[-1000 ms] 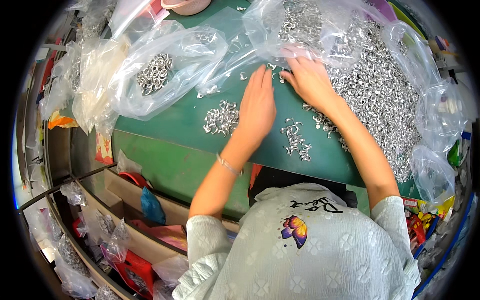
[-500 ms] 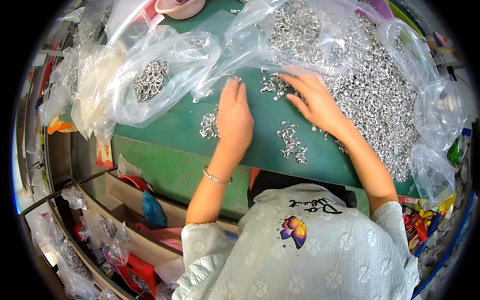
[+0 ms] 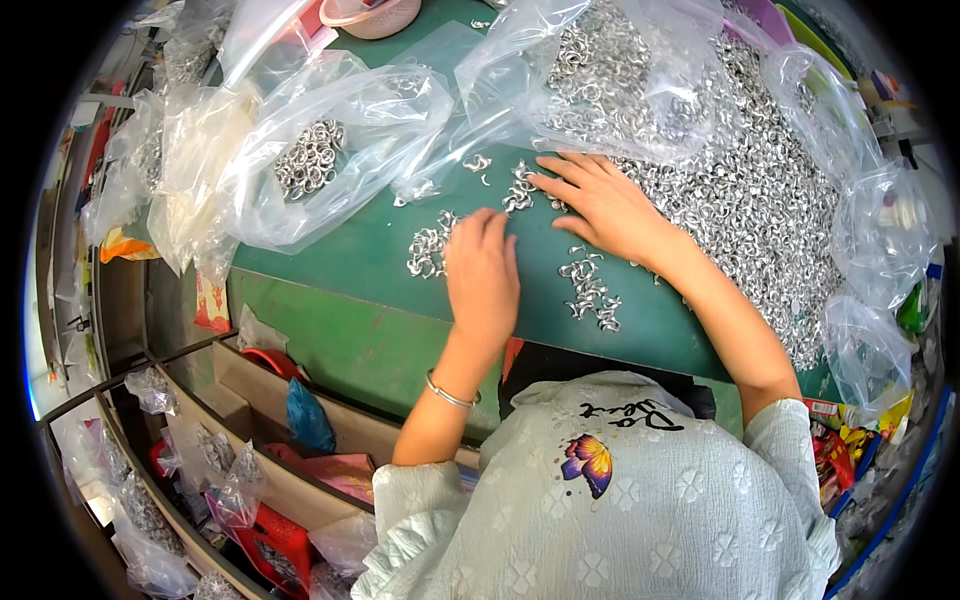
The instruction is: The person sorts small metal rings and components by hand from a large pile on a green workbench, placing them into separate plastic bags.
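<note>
My left hand (image 3: 482, 275) lies flat on the green table (image 3: 340, 270), fingers spread, next to a small heap of silver metal rings (image 3: 430, 248). Palm down, my right hand (image 3: 600, 205) rests with fingers apart beside another small cluster of rings (image 3: 520, 188) at the edge of the big pile of rings (image 3: 750, 190). A third little group of rings (image 3: 592, 290) sits between my forearms. Neither hand grips anything.
Clear plastic bags surround the work area: one with rings inside (image 3: 310, 160) at the left, one (image 3: 600, 80) over the big pile, more (image 3: 880, 240) at the right. A pink bowl (image 3: 370, 12) stands at the far edge. Bins and bags (image 3: 250, 480) sit below left.
My left hand has slid left and toward me across the table, dragging a small heap of rings. My right hand has moved slightly left at the pile's edge.
</note>
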